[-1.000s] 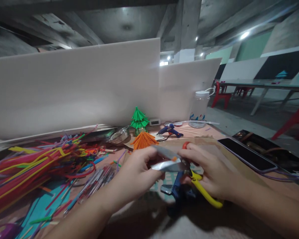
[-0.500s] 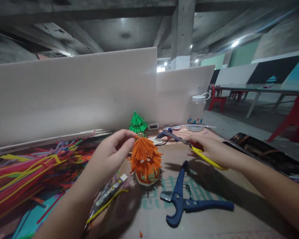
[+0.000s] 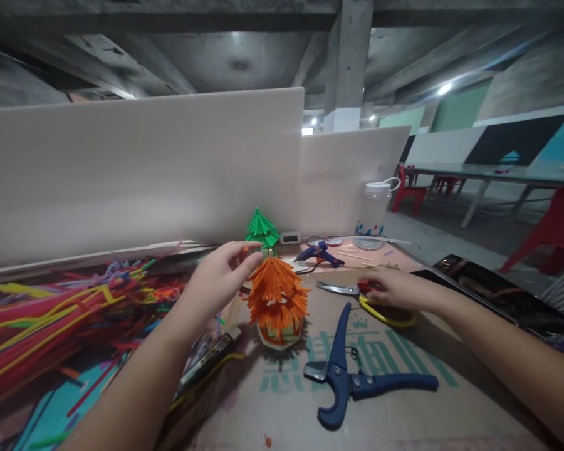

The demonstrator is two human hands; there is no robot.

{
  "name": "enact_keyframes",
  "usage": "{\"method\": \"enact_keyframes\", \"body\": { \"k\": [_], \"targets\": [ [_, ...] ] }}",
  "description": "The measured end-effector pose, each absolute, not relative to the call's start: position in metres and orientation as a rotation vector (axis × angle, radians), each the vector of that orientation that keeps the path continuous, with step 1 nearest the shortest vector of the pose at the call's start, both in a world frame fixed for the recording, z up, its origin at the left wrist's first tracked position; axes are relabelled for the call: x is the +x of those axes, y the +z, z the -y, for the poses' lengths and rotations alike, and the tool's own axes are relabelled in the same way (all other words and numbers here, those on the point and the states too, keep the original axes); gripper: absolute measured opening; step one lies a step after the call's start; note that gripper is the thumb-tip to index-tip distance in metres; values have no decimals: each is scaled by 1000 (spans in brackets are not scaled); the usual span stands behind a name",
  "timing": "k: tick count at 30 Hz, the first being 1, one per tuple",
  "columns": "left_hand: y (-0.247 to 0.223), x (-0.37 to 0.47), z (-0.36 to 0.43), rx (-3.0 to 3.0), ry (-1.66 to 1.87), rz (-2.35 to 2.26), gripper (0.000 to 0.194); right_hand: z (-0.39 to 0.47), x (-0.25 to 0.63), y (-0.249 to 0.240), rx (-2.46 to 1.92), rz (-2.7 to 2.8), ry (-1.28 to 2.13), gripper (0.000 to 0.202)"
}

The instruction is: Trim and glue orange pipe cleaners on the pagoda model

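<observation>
A small orange tree (image 3: 278, 294) made of pipe cleaners stands on a pale base in the middle of the cardboard. My left hand (image 3: 228, 269) is just left of its top, thumb and forefinger apart; a speck of orange shows by the fingers, too small to make out. My right hand (image 3: 388, 289) is closed on the red and yellow handles of a pair of scissors (image 3: 341, 289), low over the cardboard, blades pointing left. In front lies a blue pipe cutter (image 3: 341, 376), its jaws spread. Behind the orange tree stands a green tree (image 3: 262, 228).
Loose coloured pipe cleaners (image 3: 66, 319) are heaped at left. A blue glue gun (image 3: 319, 254) lies at the back, near a clear bottle (image 3: 373, 210). White panels (image 3: 141, 175) border the far side. A black case (image 3: 502, 291) is at right.
My right hand has lowered the scissors from beside the tree's top towards the cardboard, uncovering the glue gun. My left hand's fingers have come away from the tree's tip and opened slightly.
</observation>
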State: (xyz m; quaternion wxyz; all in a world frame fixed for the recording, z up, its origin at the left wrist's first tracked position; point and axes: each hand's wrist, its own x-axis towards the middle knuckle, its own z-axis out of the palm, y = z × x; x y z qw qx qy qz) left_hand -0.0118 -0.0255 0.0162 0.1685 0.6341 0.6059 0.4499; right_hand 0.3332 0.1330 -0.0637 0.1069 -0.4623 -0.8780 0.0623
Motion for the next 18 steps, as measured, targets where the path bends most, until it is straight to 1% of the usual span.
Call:
{"method": "enact_keyframes", "body": {
  "k": [5, 8, 11, 15, 16, 18],
  "targets": [
    [1, -10, 12, 1887, 1262, -1571, 50, -148, 311, -55, -1446, 2522, 226, 71],
    [-1, -8, 11, 1879, 1306, -1528, 45, -163, 288, -55, -1516, 2482, 261, 77],
    [0, -9, 12, 1884, 1320, -1547, 44, -179, 265, -58, -1533, 2467, 301, 69],
    [1, -9, 12, 1880, 1293, -1463, 42, -193, 241, -66, -1448, 2470, 366, 43],
    [1, -9, 11, 1890, 1285, -1431, 40, -194, 237, -68, -1436, 2461, 379, 40],
    [1, -8, 10, 1919, 1299, -1379, 36, -193, 232, -71, -1431, 2424, 393, 39]
  ]
}}
